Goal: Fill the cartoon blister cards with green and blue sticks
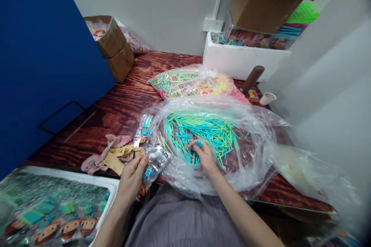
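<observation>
My left hand (133, 171) is closed on a clear printed packet (155, 166) with dark and blue cartoon pictures, at the table's front edge. Just beyond it lies another printed packet (145, 125). My right hand (204, 156) reaches into a large open clear plastic bag (257, 154). Its fingers are curled together around a small bunch of blue sticks (198, 144), partly hidden by the fingers. A loose heap of thin green and blue sticks (214, 131) fills the bag's middle, around and beyond this hand.
Pink and yellow gloves (116, 152) lie left of the packets. Behind the open bag is a bag of multicoloured sticks (185, 81). A brown cylinder (252, 79) and a paper cup (268, 98) stand at right. A white foam box (243, 60) and cartons (117, 52) are behind; a filled foam tray (60, 208) is front left.
</observation>
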Tool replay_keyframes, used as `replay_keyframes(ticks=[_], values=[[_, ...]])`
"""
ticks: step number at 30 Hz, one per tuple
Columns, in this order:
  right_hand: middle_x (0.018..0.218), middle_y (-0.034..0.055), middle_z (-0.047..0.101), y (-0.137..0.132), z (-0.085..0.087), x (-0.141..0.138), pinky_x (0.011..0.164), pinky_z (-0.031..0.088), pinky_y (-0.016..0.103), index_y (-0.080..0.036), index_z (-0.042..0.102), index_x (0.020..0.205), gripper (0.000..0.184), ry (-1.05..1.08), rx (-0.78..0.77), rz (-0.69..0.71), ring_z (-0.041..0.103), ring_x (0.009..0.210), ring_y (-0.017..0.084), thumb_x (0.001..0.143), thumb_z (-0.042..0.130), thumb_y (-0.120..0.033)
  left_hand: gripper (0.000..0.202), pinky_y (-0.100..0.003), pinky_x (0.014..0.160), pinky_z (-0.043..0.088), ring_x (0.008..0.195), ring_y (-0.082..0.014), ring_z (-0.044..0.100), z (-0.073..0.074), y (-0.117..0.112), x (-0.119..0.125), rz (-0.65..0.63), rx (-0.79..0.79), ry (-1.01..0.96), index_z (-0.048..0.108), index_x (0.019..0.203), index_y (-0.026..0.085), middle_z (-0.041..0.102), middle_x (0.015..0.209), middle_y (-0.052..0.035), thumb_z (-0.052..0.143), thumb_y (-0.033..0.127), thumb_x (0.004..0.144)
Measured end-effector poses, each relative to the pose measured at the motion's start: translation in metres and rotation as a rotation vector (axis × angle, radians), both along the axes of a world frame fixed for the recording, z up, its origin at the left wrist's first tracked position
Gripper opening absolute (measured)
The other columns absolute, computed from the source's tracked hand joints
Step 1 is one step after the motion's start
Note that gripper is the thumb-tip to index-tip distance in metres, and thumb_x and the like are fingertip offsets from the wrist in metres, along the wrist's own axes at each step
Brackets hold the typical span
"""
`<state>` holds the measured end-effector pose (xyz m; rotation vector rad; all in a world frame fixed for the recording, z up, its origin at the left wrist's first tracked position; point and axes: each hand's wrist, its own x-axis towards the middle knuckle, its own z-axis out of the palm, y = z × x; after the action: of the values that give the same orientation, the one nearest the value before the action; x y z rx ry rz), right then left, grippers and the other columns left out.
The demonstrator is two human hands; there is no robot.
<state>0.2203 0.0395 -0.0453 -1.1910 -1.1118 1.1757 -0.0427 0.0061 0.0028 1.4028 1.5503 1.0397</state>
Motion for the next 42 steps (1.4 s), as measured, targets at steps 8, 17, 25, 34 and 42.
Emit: replay_keyframes(ticks=[8,17,25,34,42], values=[[0.075,0.0005,0.067,0.025,0.031,0.022,0.073,0.051,0.032,-0.022,0.057,0.085,0.015,-0.021,-0.015,-0.018,0.064,0.072,0.018,0.082,0.059,-0.036,0.029,-0.021,0.061,0.043,0.067,-0.0136,0.055,-0.004,-0.005,-0.002,0.16,0.038,-0.103,0.062,0.084,0.018,0.061,0.072,0.0016,0.062,0.048,0.083],[0.077,0.0042,0.066,0.045,0.023,-0.005,0.064,0.041,0.028,-0.022,0.054,0.086,0.016,-1.095,-0.055,0.099,0.062,0.07,0.019,0.095,0.042,-0.023,0.037,-0.028,0.077,0.049,0.087,-0.0217,0.065,-0.004,-0.004,-0.007,0.133,0.0,-0.062,0.073,0.09,0.017,0.073,0.091,-0.0051,0.064,0.051,0.079],[0.105,0.02,0.064,0.049,0.016,-0.038,0.081,0.044,0.036,-0.015,0.056,0.103,0.028,-1.155,-0.107,0.067,0.064,0.096,0.027,0.084,0.045,0.004,0.036,-0.023,0.059,0.048,0.064,-0.0147,0.061,-0.001,-0.008,0.01,0.203,0.001,-0.241,0.063,0.089,0.018,0.067,0.072,0.0,0.069,0.051,0.074],[0.078,0.0061,0.068,0.058,0.027,-0.014,0.066,0.052,0.032,-0.023,0.047,0.086,0.011,-0.658,-0.198,0.054,0.07,0.077,0.022,0.094,0.04,-0.022,0.03,-0.028,0.069,0.053,0.076,-0.0209,0.067,0.004,-0.017,0.015,0.092,0.032,-0.109,0.076,0.083,0.018,0.074,0.081,-0.0041,0.064,0.045,0.08],[0.072,-0.0006,0.066,0.033,0.057,-0.012,0.072,0.056,0.034,-0.02,0.058,0.094,0.03,0.463,-0.421,0.258,0.069,0.069,0.019,0.068,0.073,-0.021,0.026,-0.03,0.075,0.054,0.086,-0.0218,0.068,-0.003,-0.012,0.026,-0.111,0.08,-0.087,0.078,0.09,0.022,0.075,0.093,-0.0063,0.059,0.038,0.087]])
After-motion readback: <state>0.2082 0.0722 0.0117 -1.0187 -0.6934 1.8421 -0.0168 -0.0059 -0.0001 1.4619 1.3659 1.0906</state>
